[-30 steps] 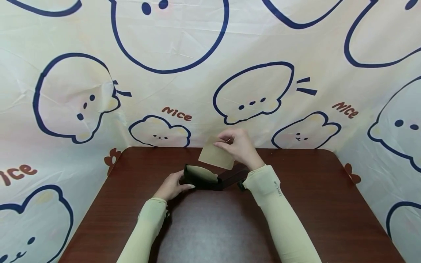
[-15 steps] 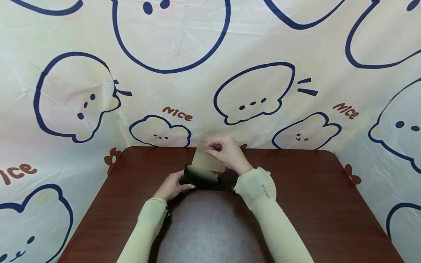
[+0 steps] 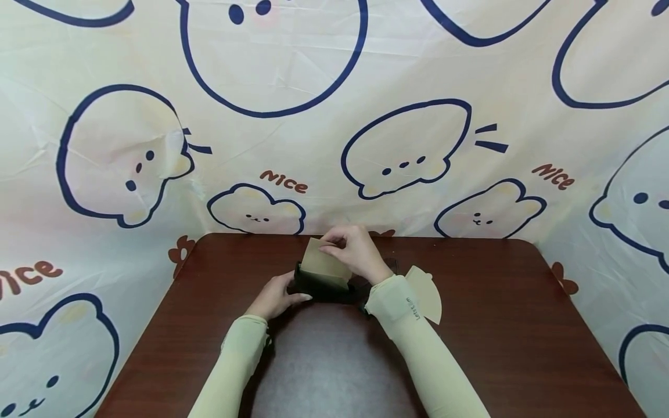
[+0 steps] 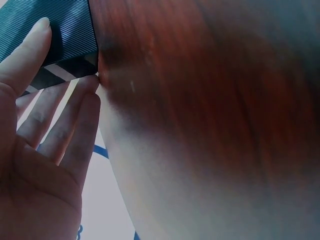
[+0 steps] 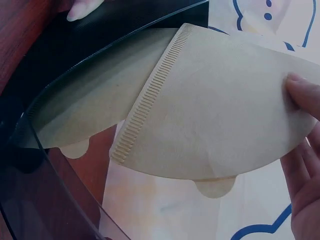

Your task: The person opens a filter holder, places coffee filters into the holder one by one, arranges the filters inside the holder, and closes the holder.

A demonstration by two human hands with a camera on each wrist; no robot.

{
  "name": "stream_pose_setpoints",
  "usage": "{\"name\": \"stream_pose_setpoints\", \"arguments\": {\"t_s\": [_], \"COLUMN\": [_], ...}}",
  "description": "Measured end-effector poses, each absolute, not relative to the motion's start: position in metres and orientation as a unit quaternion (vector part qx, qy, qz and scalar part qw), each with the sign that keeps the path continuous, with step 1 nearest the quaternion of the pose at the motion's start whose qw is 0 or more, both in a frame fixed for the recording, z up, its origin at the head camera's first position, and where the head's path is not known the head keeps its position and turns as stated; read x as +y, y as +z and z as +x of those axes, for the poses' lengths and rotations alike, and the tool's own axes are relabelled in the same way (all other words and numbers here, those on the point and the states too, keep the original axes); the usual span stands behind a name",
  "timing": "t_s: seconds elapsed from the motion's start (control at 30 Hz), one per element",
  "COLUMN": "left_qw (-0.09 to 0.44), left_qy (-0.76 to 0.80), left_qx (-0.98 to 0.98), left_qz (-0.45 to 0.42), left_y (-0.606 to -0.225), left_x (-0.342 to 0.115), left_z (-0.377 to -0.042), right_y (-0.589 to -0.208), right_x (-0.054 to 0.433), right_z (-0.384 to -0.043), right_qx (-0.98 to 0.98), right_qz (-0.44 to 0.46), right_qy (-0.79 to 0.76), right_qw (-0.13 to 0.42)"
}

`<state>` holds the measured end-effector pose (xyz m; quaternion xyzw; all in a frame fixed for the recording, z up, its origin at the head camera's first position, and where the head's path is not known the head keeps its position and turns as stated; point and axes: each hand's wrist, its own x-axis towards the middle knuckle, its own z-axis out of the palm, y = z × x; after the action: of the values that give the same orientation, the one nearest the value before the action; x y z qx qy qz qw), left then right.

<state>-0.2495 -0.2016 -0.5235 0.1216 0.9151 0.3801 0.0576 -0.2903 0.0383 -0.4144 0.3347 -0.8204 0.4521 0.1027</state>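
Note:
A black ribbed filter box (image 3: 320,288) stands near the table's far side, its opening facing up. My left hand (image 3: 274,297) grips its left end, thumb on the ribbed face (image 4: 70,22) and fingers on the opposite side. My right hand (image 3: 356,252) pinches a tan paper coffee filter (image 5: 215,105) by its upper part, thumb on one face. The filter's crimped edge points at the box's mouth and overlaps it in the right wrist view. More tan filter paper (image 5: 107,95) sits inside the box. A see-through dark lid (image 5: 65,195) hangs open at the box's side.
Another tan coffee filter (image 3: 427,295) lies on the brown table (image 3: 496,325), right of the box and partly behind my right sleeve (image 3: 394,305). A patterned cloth backdrop (image 3: 292,145) rises right behind the table's far edge.
My right hand has moved left and down, bringing the filter from above the box to its mouth. The filter on the table has come out from behind my sleeve. My left hand stays put.

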Motion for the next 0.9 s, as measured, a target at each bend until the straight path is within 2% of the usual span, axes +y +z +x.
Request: {"name": "stream_pose_setpoints", "arguments": {"t_s": [0.63,0.9], "left_qw": [0.055,0.054], "left_qy": [0.380,0.379], "left_qx": [0.914,0.915], "left_qz": [0.132,0.125], "left_y": [-0.526,-0.525], "left_x": [-0.201,-0.202], "left_z": [-0.252,-0.250], "right_y": [-0.436,-0.444], "right_x": [0.028,0.025], "right_z": [-0.287,-0.286], "right_qx": [-0.830,-0.826], "right_qz": [0.320,0.316], "right_qy": [0.436,0.448], "right_qw": [0.139,0.128]}}
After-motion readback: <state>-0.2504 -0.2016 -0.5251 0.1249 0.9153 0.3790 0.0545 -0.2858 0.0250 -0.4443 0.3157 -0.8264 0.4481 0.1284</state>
